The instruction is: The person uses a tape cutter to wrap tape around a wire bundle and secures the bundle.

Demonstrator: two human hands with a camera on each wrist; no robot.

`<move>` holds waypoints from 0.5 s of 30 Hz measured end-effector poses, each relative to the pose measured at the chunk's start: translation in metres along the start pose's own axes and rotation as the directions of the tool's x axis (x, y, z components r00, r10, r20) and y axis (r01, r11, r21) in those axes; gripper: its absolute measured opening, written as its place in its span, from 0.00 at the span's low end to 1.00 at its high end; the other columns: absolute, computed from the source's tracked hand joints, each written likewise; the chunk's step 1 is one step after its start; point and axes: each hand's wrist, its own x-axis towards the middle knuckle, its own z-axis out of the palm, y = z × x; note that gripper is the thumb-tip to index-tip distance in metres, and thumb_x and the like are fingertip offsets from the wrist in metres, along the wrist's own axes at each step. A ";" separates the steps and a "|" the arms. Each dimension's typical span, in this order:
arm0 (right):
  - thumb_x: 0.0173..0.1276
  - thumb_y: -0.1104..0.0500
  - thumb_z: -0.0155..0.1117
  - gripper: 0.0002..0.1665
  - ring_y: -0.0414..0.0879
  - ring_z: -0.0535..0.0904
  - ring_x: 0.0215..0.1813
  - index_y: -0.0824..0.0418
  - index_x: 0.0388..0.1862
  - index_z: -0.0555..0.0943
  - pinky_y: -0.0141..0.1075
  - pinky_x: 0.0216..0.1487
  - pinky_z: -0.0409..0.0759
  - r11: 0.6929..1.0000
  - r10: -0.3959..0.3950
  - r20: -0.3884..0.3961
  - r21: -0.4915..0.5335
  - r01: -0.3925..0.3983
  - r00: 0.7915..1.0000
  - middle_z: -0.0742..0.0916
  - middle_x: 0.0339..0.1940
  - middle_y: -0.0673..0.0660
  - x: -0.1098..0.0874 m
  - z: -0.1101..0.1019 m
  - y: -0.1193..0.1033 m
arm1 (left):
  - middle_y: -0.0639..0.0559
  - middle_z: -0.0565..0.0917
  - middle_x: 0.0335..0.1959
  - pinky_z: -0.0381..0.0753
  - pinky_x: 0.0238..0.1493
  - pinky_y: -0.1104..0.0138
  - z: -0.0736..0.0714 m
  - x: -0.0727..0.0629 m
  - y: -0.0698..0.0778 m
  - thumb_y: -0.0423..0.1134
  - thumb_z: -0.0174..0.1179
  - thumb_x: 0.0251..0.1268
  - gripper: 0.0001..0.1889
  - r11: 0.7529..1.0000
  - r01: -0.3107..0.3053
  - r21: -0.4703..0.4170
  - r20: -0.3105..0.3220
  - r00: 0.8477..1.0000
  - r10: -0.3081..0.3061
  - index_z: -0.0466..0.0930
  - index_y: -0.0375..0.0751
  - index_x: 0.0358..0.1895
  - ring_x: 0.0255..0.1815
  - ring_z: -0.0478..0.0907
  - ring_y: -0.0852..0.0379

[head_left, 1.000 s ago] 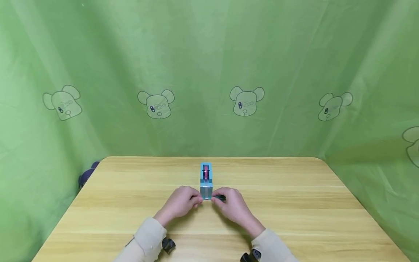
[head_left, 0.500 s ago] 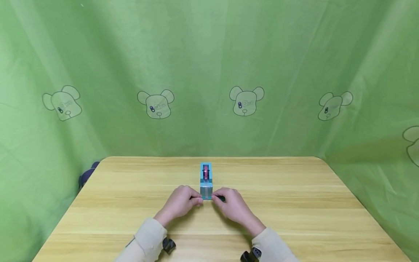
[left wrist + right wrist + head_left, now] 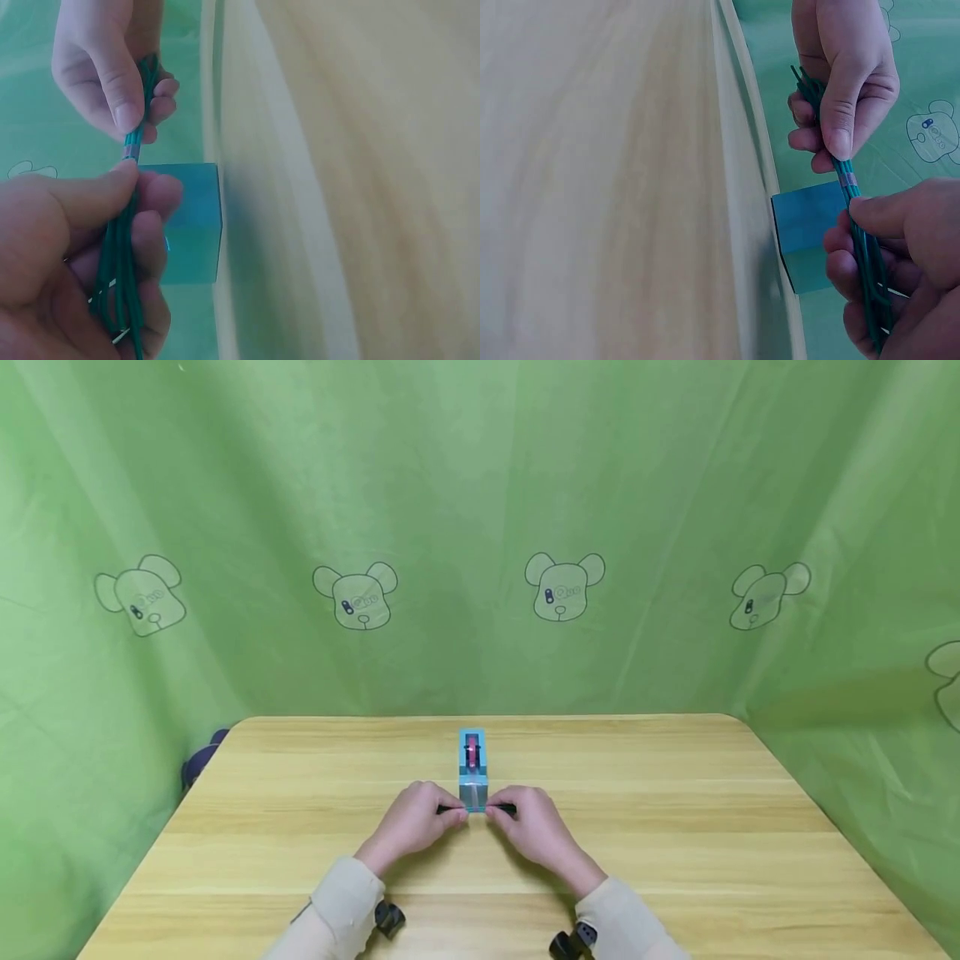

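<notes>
The left hand (image 3: 415, 818) and right hand (image 3: 531, 822) still pinch the green wire bundle (image 3: 120, 262) at the blue tape dispenser's (image 3: 465, 782) near end, nearly unmoved from 0.5 s earlier.

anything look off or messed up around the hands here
Nothing stands out as spilled, damaged or askew. The left hand and right hand grip a banded bundle of green strands, its ends splayed slightly, and the blue tape dispenser stands upright on the table.
</notes>
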 end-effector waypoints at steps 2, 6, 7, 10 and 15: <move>0.66 0.62 0.69 0.03 0.41 0.83 0.41 0.56 0.37 0.88 0.39 0.44 0.82 1.000 -0.003 -0.019 0.002 0.003 1.000 0.88 0.36 0.48 0.000 0.000 0.000 | 0.57 0.89 0.37 0.81 0.42 0.63 -0.001 0.000 0.000 0.42 0.65 0.66 0.07 1.000 0.016 -0.009 0.002 1.000 -0.016 0.91 0.46 0.39 0.38 0.83 0.62; 0.65 0.63 0.70 0.03 0.42 0.83 0.41 0.56 0.36 0.88 0.39 0.45 0.82 1.000 -0.004 -0.047 -0.001 0.004 0.999 0.88 0.36 0.48 0.001 0.002 -0.001 | 0.58 0.85 0.25 0.76 0.32 0.66 -0.001 0.001 0.000 0.45 0.62 0.70 0.11 0.997 0.050 -0.063 0.026 0.998 -0.048 0.90 0.45 0.34 0.24 0.74 0.65; 0.65 0.63 0.70 0.03 0.42 0.83 0.41 0.55 0.36 0.88 0.39 0.45 0.82 1.000 0.000 -0.052 -0.001 0.000 0.999 0.88 0.35 0.48 0.001 0.002 -0.001 | 0.58 0.83 0.22 0.74 0.29 0.67 -0.001 0.001 -0.001 0.45 0.60 0.71 0.13 0.995 0.055 -0.080 0.032 0.998 -0.053 0.90 0.45 0.32 0.21 0.71 0.65; 0.65 0.63 0.71 0.03 0.42 0.84 0.41 0.55 0.36 0.88 0.39 0.45 0.82 1.000 -0.001 -0.065 -0.007 0.000 0.998 0.88 0.35 0.47 0.001 0.002 -0.002 | 0.57 0.76 0.16 0.67 0.23 0.68 -0.001 0.002 -0.002 0.47 0.55 0.75 0.19 0.992 0.072 -0.104 0.057 0.996 -0.066 0.85 0.44 0.25 0.16 0.62 0.63; 0.64 0.62 0.71 0.03 0.41 0.83 0.40 0.55 0.35 0.89 0.39 0.44 0.82 1.000 0.010 -0.079 -0.006 -0.010 0.997 0.88 0.34 0.46 0.001 0.002 -0.005 | 0.55 0.78 0.16 0.66 0.23 0.68 0.000 0.002 -0.003 0.47 0.53 0.76 0.21 0.992 0.085 -0.093 0.069 0.994 -0.079 0.84 0.44 0.24 0.15 0.61 0.64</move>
